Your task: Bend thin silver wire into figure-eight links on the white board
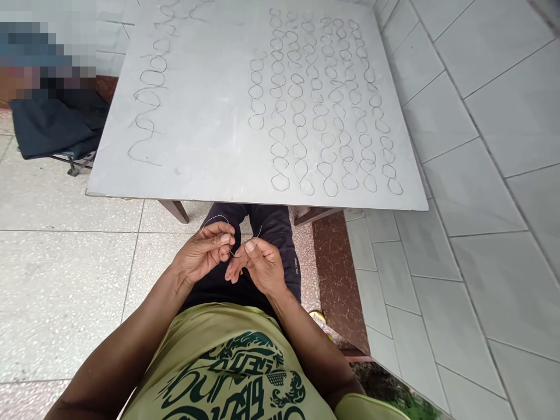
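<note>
My left hand (205, 252) and my right hand (258, 265) are close together above my lap, just in front of the board's near edge. Both pinch a thin piece of wire (215, 220) that loops up over the left fingers and curves across to the right thumb. On the grey board (210, 116) lie several rows of bent wire pieces (324, 111), each a chain of small loops, on the right half. One longer wavy wire (151, 96) lies along the left side.
The board rests on wooden legs (175, 210) over a tiled floor (65, 274). A dark cloth on a low stand (56, 125) sits at the far left. White wall tiles (490, 146) run along the right.
</note>
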The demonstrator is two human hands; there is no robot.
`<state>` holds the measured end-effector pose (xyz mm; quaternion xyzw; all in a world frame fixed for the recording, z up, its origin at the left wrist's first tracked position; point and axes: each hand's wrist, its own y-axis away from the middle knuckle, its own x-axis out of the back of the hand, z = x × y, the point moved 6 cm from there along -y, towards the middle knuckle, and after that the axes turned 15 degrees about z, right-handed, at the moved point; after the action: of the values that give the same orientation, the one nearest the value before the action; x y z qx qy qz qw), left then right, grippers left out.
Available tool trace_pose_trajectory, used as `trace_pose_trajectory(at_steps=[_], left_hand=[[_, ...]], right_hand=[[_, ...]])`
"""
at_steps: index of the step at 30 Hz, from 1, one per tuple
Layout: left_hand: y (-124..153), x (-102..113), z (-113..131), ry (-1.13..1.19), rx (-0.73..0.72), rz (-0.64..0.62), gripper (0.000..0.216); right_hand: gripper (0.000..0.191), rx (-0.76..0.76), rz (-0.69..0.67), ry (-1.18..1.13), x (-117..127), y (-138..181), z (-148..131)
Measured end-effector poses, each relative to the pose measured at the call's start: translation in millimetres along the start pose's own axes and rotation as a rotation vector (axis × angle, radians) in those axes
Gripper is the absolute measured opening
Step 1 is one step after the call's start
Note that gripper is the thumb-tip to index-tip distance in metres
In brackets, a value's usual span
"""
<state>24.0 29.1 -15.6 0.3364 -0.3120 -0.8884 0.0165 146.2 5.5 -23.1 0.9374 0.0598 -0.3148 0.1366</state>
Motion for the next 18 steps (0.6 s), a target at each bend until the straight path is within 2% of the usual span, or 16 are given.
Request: trace_pose_trajectory(at_steps=[11,18], left_hand=[[-2.7,-4.0,-0.5,-0.037,0.004,-0.001,0.023],[-0.6,-4.4,0.0,-0.035,0.029,-0.054,0.021]], right_hand=[[0.025,0.01,0.006,-0.042,2.6,-3.7,-3.1],[0.025,0.03,-0.014,-0.032,0.2,-3.6,-2.4]])
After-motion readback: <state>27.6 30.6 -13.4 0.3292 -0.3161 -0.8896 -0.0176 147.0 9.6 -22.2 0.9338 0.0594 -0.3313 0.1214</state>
